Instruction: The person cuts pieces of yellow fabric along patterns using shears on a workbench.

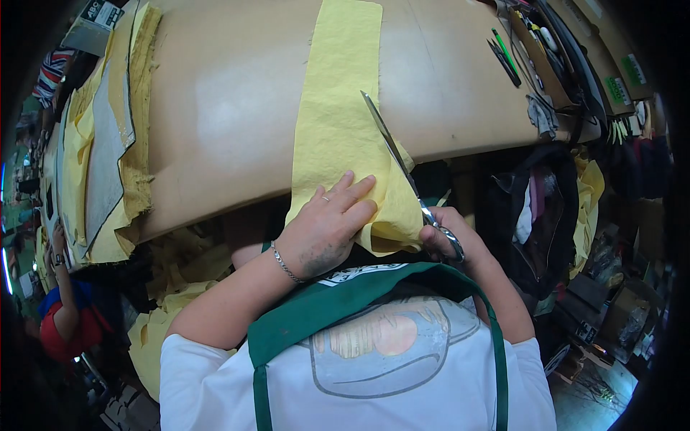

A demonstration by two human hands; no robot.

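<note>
A long strip of yellow cloth (pixel 338 86) lies over the table and hangs past its near edge, where its lower end is folded and bunched. My left hand (pixel 325 221) rests on this lower part, palm down with fingers spread and stretched out. My right hand (pixel 456 230) grips the handles of metal scissors (pixel 394 147), just beside the cloth's right side. The blades look nearly together and point up and to the left across the cloth. Part of the right hand's fingers is hidden behind the handles.
A brown tabletop (pixel 223 93) reaches away from me. Stacked yellow and grey cloth (pixel 108 144) lies at its left end. Pens (pixel 507 57) and a cardboard box (pixel 543 61) are at the right. A dark open bag (pixel 539 215) hangs below; another person (pixel 68 316) is at far left.
</note>
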